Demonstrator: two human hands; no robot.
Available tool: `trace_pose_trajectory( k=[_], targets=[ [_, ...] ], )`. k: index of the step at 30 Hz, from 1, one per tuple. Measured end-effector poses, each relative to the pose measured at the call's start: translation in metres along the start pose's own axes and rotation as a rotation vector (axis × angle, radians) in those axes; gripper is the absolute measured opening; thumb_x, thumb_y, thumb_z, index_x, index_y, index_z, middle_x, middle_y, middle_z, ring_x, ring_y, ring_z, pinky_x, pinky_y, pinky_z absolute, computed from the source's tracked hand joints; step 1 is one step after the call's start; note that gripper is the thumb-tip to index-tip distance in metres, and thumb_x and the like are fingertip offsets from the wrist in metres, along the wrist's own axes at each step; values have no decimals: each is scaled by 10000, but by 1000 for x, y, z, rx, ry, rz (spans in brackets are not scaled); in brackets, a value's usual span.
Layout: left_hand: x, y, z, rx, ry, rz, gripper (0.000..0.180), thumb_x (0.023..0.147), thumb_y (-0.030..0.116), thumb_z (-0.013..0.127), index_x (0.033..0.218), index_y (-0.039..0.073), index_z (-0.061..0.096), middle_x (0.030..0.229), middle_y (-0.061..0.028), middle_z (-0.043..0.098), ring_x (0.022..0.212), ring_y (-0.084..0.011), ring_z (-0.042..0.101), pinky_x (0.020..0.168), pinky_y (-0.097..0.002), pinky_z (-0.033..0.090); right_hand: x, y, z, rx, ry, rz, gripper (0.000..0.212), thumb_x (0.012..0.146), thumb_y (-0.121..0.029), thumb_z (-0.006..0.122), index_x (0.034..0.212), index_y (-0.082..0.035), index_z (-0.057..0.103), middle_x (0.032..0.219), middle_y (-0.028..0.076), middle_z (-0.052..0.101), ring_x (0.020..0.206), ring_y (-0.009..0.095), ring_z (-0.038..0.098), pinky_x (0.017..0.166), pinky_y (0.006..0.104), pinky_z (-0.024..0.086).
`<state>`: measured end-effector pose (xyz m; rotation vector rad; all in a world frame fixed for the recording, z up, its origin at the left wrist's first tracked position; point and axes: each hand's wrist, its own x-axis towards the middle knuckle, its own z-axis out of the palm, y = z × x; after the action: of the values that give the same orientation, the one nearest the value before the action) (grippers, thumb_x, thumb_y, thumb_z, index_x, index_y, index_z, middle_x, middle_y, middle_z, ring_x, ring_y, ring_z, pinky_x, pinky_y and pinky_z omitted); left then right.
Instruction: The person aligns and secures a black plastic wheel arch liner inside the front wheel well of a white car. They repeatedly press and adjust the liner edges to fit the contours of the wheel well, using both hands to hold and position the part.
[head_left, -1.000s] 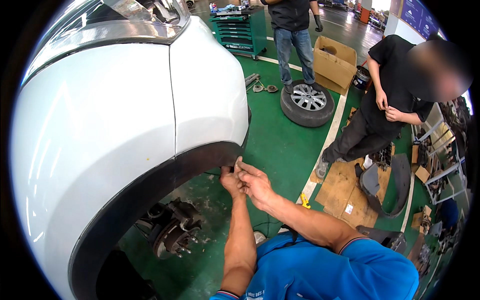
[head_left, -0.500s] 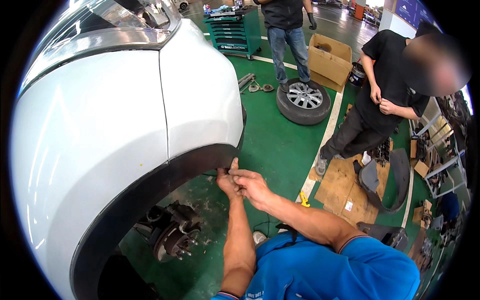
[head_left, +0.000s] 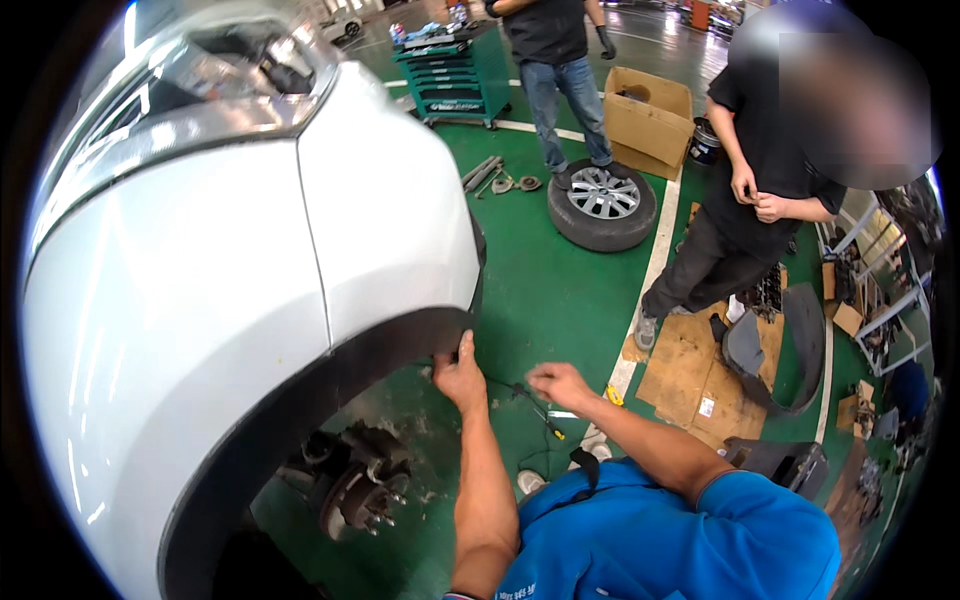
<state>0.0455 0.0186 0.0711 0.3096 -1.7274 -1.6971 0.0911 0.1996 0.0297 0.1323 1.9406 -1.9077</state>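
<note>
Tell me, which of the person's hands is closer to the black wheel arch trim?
Left. The left hand touches the black wheel arch trim at its lower edge; the right hand hangs apart, off to its right.

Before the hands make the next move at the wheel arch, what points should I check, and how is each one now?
1. Left hand gripping the black wheel arch trim: ok, fingers on its edge.
2. Right hand free: ok, it hangs in the air beside the left hand, touching nothing; whether it holds something small, cannot tell.
3. Tool in reach: ok, a screwdriver lies on the green floor under the hands.
4. Wheel off: ok, bare brake hub shows.
5. Trim fasteners: cannot tell, hidden.
6. Bystanders clear: ok, the person in black stands apart.
</note>
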Motion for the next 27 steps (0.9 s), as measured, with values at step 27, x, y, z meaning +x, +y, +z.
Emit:
trace_pose_trajectory(
  k=[27],
  targets=[
    [-14,-6,15,312,59,302,596,860,458,780,790,-123,672,696,-217,662,589,-295,543,594,-443,477,-135,244,-214,-533,493,498,401,806,-368,570,949,-40,749,995,220,715,933,409,678,802,496,542]
  ],
)
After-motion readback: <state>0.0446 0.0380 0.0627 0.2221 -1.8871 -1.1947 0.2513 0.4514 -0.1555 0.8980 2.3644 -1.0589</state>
